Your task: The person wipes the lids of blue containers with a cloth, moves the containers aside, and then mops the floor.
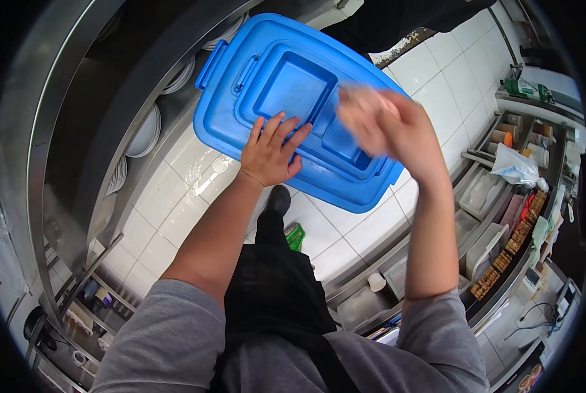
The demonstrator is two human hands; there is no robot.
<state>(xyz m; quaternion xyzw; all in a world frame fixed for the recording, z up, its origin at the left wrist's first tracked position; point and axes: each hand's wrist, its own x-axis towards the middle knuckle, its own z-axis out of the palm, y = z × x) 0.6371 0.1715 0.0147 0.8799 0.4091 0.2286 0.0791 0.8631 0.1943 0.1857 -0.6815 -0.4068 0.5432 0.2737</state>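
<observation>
A blue plastic storage box lid with raised rims and sunken panels lies below me, handle clips on its left end. My left hand rests on it near the front edge, fingers spread and holding nothing. Over the right part of the lid, my right hand is smeared by motion. Its fingers look curled around something pale pinkish that I cannot make out. What lies under the lid is hidden from above.
Stacked white plates stand on a steel shelf at the left. White floor tiles look wet there. On the right, a counter carries jars, trays and a plastic bag. Someone in dark clothing is at the top.
</observation>
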